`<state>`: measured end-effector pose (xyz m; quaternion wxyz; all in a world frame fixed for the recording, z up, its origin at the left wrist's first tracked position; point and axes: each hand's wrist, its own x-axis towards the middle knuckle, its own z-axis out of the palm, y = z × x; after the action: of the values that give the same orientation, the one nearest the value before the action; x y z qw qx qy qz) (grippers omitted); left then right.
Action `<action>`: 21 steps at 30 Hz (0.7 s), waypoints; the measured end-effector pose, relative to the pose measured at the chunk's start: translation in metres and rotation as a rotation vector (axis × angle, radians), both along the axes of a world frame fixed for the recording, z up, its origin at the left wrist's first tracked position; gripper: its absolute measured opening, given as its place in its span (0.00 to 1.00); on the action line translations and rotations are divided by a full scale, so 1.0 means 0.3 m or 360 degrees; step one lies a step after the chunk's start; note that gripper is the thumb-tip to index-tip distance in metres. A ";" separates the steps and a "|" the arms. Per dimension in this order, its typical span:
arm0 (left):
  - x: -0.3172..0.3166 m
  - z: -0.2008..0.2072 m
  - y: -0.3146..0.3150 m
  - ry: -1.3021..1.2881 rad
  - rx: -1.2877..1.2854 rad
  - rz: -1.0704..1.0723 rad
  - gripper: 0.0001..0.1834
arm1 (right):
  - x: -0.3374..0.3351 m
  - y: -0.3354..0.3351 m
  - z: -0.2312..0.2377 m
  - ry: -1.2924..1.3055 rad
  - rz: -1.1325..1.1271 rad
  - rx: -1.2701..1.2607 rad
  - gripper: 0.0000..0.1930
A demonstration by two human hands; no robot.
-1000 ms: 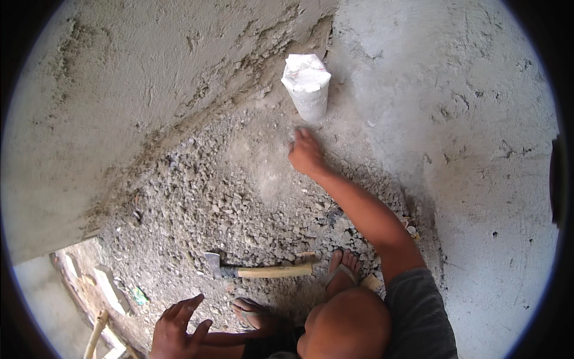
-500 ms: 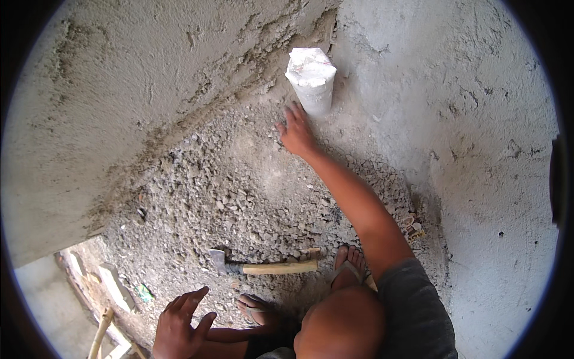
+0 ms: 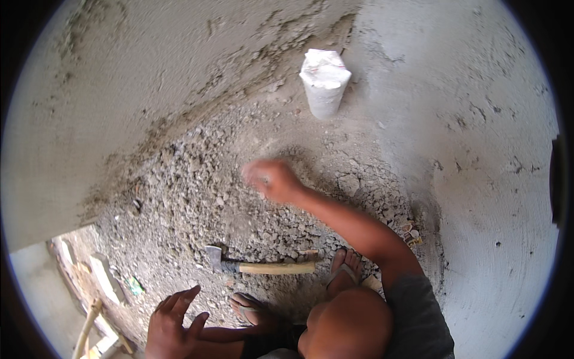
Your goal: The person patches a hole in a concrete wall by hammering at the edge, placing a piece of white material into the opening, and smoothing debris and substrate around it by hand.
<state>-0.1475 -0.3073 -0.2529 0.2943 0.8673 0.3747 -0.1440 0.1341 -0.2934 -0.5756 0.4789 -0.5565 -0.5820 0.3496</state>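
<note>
My right hand (image 3: 272,180) is stretched out over the loose gravel (image 3: 197,197), in the middle of the view. Its fingers are smeared by motion, so whether they hold anything is hidden. Below it, some blurred grit shows over the stones. My left hand (image 3: 173,326) hovers at the lower left with its fingers apart and nothing in it. Between my feet and the gravel lies a hatchet (image 3: 275,268) with a pale wooden handle, its metal head toward the left. Neither hand touches it.
A white pipe stub (image 3: 326,90) with a wrapped top stands upright in the far corner. Rough plastered walls (image 3: 472,179) rise on both sides. At the lower left are a wooden stick (image 3: 88,329), a pale block (image 3: 106,280) and a green wrapper (image 3: 136,286). Small litter (image 3: 411,234) lies by the right wall.
My right hand has moved from beside the pipe stub back toward me and slightly left, over the gravel. My left hand stays open, nearly in place. The view has shifted slightly.
</note>
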 end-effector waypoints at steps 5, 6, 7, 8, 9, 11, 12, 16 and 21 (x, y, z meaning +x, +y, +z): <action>0.004 0.006 -0.016 -0.0056 -0.0036 0.0000 0.27 | 0.280 -0.082 -0.118 -0.1840 -0.1383 -0.0288 0.15; 0.001 0.029 -0.008 -0.0056 -0.0018 0.0039 0.27 | 0.296 -0.080 -0.061 -0.1214 -0.0920 -0.0577 0.16; -0.004 0.045 -0.007 0.0019 -0.0009 0.0057 0.27 | 0.304 -0.084 -0.006 -0.0578 -0.0434 -0.0844 0.16; -0.007 0.045 -0.009 0.0070 -0.0032 0.0061 0.27 | 0.339 -0.105 0.077 -0.0192 -0.0766 -0.0911 0.17; -0.011 0.039 -0.010 0.0087 -0.0022 0.0087 0.28 | 0.370 -0.119 0.149 0.0210 -0.1087 -0.0960 0.17; -0.005 0.041 -0.018 0.0100 -0.0029 0.0129 0.28 | 0.417 -0.141 0.232 -0.0309 -0.1433 -0.0256 0.21; 0.000 0.041 -0.020 0.0092 -0.0037 0.0126 0.28 | 0.453 -0.149 0.300 -0.0641 -0.1569 0.0066 0.23; 0.008 0.040 -0.013 0.0037 -0.0055 0.0071 0.28 | 0.510 0.064 0.492 -0.1617 -0.1309 0.0280 0.41; -0.013 0.049 -0.029 0.0065 -0.0021 0.0148 0.30 | 0.505 0.207 0.510 -0.1631 -0.1012 -0.0639 0.42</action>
<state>-0.1515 -0.3161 -0.2381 0.2987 0.8438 0.4197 -0.1504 0.2856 -0.2312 -0.4227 0.1063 -0.8778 -0.4668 -0.0179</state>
